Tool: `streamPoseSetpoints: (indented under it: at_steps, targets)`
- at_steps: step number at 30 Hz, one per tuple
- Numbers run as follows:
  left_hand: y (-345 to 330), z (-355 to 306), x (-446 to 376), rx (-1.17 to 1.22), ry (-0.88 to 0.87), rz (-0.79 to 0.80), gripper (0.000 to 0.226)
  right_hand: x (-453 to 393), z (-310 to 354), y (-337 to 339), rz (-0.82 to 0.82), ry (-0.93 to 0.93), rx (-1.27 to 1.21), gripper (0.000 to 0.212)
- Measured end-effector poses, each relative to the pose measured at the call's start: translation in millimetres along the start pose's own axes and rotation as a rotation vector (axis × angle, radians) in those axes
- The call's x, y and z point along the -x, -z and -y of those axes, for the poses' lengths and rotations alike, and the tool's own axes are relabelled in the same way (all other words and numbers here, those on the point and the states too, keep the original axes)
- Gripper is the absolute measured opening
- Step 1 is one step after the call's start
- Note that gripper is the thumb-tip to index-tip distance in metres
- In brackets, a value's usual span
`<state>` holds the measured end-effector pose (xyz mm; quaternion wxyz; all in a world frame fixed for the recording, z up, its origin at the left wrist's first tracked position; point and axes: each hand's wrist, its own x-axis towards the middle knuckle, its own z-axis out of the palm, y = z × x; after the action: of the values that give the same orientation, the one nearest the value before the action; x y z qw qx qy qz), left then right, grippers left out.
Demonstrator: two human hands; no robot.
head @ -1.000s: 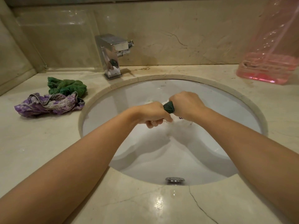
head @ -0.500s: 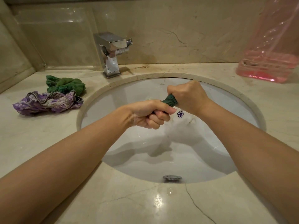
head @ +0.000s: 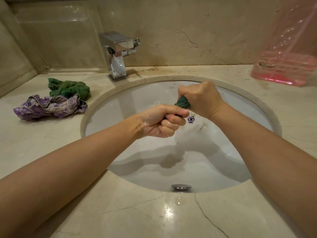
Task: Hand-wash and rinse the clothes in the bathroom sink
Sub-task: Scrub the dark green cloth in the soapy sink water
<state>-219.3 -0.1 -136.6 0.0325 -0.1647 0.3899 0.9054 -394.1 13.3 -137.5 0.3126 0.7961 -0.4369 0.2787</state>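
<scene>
A twisted green cloth [head: 182, 102] was clamped by the left grip [head: 163, 121] and, at 1 o'clock, the right grip [head: 199, 98], over the sink [head: 248, 107].

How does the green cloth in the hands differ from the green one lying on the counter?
The held green cloth is twisted into a tight roll over the sink, gripped by the left hand and right hand; the counter green cloth lies loose and crumpled, untouched, by the purple garment. Both are dark green.

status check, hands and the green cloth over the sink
Left hand and right hand both grip the twisted green cloth above the sink. Tap not running. Nothing in the way.
</scene>
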Motion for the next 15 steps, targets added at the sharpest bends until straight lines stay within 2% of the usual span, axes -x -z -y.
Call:
streamPoseSetpoints:
  at_steps: [2, 4, 8, 9, 12, 13, 15]
  targets:
    - [-1, 0, -1, -0.004, 0.008, -0.025, 0.028, 1, -1, -1, 0.002, -0.002, 0.000, 0.016]
    - [-3, -1, -2, -0.094, 0.006, -0.136, 0.028, 3, -2, -2, 0.005, -0.014, -0.018, 0.016]
    - [-6, -11, -1, -0.530, 0.017, -0.391, 0.035, 6, 1, -8, 0.060, -0.111, 0.005, 0.019]
    - [-4, -13, -1, -0.646, 0.028, -0.443, 0.036, 7, 3, -10, 0.137, -0.160, 0.008, 0.020]
    - [0, -13, -1, -0.967, 0.055, -0.583, 0.033, 4, 12, -7, 0.572, -0.389, 0.009, 0.009]
    - [1, -12, -1, -1.039, 0.051, -0.617, 0.034, 4, 14, -5, 0.634, -0.465, -0.029, 0.005]
    - [3, -12, -1, -1.087, 0.038, -0.668, 0.046, 5, 18, -5, 0.651, -0.567, -0.143, 0.011]
